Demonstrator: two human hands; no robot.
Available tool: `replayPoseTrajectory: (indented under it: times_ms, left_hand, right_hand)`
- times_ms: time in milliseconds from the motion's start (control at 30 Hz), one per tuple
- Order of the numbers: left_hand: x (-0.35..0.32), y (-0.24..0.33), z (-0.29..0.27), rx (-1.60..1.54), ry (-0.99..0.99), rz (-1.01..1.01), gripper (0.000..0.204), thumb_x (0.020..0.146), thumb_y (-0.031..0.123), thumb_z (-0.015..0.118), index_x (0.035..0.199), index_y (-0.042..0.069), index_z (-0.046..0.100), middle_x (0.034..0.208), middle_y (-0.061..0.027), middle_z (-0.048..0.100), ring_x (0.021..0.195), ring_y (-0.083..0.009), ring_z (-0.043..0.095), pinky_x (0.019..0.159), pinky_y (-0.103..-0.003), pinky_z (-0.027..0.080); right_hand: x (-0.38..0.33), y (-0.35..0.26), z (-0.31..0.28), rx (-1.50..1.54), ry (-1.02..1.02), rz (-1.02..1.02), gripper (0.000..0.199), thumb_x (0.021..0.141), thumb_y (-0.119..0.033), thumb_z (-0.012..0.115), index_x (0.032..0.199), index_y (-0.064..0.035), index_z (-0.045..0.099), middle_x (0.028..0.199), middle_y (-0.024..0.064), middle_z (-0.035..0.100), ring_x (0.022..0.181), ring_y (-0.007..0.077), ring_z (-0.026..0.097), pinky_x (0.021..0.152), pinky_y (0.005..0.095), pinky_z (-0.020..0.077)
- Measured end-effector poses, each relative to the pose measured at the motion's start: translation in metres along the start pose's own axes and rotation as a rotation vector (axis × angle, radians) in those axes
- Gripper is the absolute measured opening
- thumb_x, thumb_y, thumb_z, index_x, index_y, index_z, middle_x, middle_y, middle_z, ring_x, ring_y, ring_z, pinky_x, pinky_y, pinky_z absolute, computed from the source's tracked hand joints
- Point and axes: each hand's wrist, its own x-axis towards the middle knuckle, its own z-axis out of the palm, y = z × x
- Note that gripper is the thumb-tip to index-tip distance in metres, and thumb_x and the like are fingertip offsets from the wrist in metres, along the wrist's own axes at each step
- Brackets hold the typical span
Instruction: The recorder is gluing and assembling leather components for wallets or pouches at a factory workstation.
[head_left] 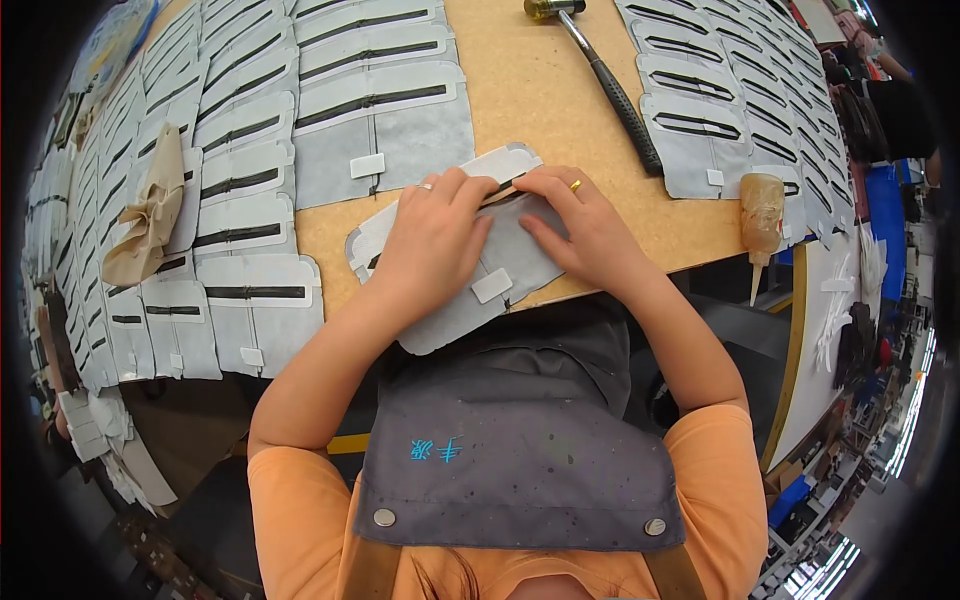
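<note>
A grey panel with a white backing strip lies tilted at the table's front edge, its lower corner hanging over. A black-edged slot runs along the strip, and a small white tag sits below it. My left hand rests over the panel's left part, its curled fingertips gripping the slot's edge. From the other side my right hand pinches the same slot, index finger bent and thumb on the grey material. The fingertips of both hands nearly meet. Part of the slot is hidden under my left hand.
Overlapping rows of similar grey panels cover the table's left; more panels lie at the right. A black-handled hammer lies beyond my hands. A nozzle bottle points down at the right edge. A crumpled beige cloth lies left.
</note>
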Motion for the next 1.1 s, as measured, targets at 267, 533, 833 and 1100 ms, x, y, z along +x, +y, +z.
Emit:
replayPoseTrajectory:
  times_ms: [267, 533, 833, 1100]
  left_hand:
    - [-0.02, 0.002, -0.004, 0.086, 0.007, 0.005, 0.029, 0.079, -0.002, 0.061, 0.106, 0.006, 0.065, 0.096, -0.0069, 0.057, 0.089, -0.0261, 0.054, 0.08, -0.037, 0.041]
    - [-0.024, -0.001, -0.004, 0.067, 0.039, -0.017, 0.029, 0.081, -0.002, 0.06, 0.109, 0.005, 0.063, 0.097, -0.0087, 0.057, 0.093, -0.0276, 0.056, 0.081, -0.038, 0.042]
    - [-0.047, -0.002, -0.019, -0.095, 0.101, -0.231, 0.021, 0.084, -0.001, 0.06, 0.104, 0.005, 0.066, 0.095, -0.0103, 0.059, 0.089, -0.0293, 0.056, 0.08, -0.038, 0.043]
    - [-0.048, 0.0, -0.016, 0.022, 0.118, -0.11, 0.032, 0.078, -0.006, 0.061, 0.106, 0.006, 0.068, 0.093, -0.0077, 0.058, 0.086, -0.0269, 0.053, 0.079, -0.038, 0.041]
  right_hand:
    - [0.009, -0.006, -0.005, -0.293, -0.064, -0.234, 0.025, 0.081, -0.003, 0.062, 0.105, -0.007, 0.065, 0.106, 0.005, 0.063, 0.104, 0.0273, 0.058, 0.092, 0.0379, 0.0441]
    - [0.017, -0.018, 0.01, -0.031, -0.04, -0.098, 0.022, 0.081, -0.007, 0.064, 0.103, -0.0052, 0.064, 0.1, 0.0062, 0.062, 0.099, 0.0268, 0.058, 0.091, 0.0372, 0.0437]
    - [0.032, -0.023, 0.016, 0.055, -0.217, -0.065, 0.02, 0.082, -0.006, 0.066, 0.102, -0.0066, 0.065, 0.098, 0.0063, 0.059, 0.095, 0.0263, 0.053, 0.087, 0.0365, 0.0428]
    - [0.024, -0.024, 0.019, -0.163, -0.12, -0.254, 0.017, 0.079, -0.005, 0.063, 0.096, -0.0075, 0.065, 0.099, 0.003, 0.061, 0.091, 0.022, 0.056, 0.081, 0.0351, 0.0424]
